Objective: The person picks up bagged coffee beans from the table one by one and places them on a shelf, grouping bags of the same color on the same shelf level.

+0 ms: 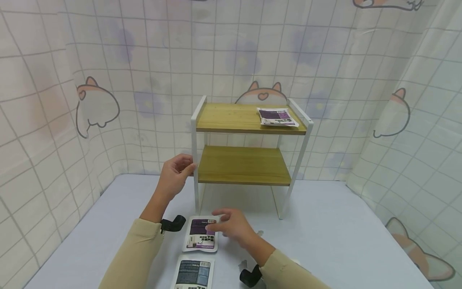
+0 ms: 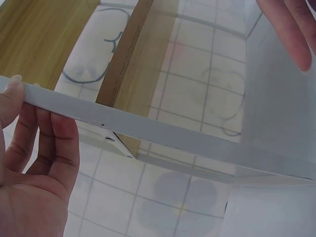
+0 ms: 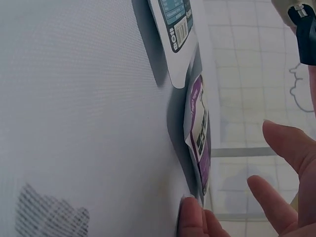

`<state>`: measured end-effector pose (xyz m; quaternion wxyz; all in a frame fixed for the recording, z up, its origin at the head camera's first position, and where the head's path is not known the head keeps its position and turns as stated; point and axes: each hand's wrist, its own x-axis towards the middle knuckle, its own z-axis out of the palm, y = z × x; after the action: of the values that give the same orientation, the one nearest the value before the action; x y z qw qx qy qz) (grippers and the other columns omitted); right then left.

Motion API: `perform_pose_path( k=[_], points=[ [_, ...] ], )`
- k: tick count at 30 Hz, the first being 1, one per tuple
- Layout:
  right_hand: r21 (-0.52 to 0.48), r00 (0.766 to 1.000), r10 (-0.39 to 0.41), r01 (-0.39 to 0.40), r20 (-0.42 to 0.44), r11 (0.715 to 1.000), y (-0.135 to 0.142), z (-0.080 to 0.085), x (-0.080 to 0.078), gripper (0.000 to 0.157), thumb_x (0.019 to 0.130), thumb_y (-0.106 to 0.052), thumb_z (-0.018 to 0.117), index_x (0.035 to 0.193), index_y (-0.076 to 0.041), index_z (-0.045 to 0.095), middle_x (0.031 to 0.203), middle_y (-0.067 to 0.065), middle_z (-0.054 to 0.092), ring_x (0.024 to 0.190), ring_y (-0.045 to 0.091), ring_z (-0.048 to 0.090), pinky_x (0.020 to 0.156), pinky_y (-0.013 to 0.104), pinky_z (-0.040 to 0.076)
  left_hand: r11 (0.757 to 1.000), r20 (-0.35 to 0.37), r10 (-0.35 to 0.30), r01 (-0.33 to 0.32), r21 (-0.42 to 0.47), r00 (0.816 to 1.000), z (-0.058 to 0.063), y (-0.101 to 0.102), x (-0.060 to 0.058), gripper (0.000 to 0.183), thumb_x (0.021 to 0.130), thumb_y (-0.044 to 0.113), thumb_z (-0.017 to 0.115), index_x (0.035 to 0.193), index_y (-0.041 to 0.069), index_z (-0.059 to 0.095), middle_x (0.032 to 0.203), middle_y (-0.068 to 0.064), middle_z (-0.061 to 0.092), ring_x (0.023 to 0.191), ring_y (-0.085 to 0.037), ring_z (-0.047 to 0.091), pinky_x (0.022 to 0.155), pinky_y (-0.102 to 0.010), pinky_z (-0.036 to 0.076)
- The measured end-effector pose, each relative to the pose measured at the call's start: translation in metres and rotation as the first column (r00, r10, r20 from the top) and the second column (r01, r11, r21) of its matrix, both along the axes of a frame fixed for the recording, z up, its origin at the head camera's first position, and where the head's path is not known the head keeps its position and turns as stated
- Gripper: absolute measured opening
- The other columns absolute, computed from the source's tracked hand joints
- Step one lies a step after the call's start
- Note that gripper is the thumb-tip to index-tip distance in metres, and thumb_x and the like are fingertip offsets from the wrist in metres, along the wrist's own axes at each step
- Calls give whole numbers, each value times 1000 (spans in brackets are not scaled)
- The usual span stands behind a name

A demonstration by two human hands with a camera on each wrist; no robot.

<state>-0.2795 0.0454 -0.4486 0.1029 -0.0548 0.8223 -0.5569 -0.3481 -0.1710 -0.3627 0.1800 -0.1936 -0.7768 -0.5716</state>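
A two-tier shelf with wooden boards (image 1: 245, 165) and a white frame stands on the table. My left hand (image 1: 175, 175) pinches its front left white leg (image 2: 163, 133), thumb on one side and curled fingers on the other. My right hand (image 1: 234, 226) hovers at the right edge of a purple-and-white packet (image 1: 201, 235) lying flat before the shelf. Its fingers are spread; in the right wrist view one fingertip is beside the packet's edge, and I cannot tell whether it touches. Closer to me lies a blue-and-white packet (image 1: 193, 274), partly cut off by the frame.
Another purple-and-white packet (image 1: 278, 117), perhaps a small stack, lies on the top board's right side. White cloth covers the table (image 1: 325, 224). A checked curtain (image 1: 151, 48) with cartoon animals hangs behind and at both sides.
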Motion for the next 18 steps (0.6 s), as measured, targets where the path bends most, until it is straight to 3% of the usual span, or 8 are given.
perform_pose_path(
  k=[9,18],
  points=[
    [31,1000,-6,5,17,1000,-3,-4,-2,51,73,-20,94,120,-11,75,122,21,67,97,26,66,78,41,63,1000,3,11,-11,-4,1000,-1,1,1,21,101,20,66,115,4,69,112,-19,74,97,-27,72,83,-19,59],
    [124,998,-21,28,-55,992,-10,-5,-2,45,71,-18,94,113,-12,78,113,16,68,91,24,61,70,35,55,1000,7,18,-18,-12,1000,0,2,1,23,101,21,66,116,4,69,112,-19,74,99,-31,72,83,-18,59]
  ],
)
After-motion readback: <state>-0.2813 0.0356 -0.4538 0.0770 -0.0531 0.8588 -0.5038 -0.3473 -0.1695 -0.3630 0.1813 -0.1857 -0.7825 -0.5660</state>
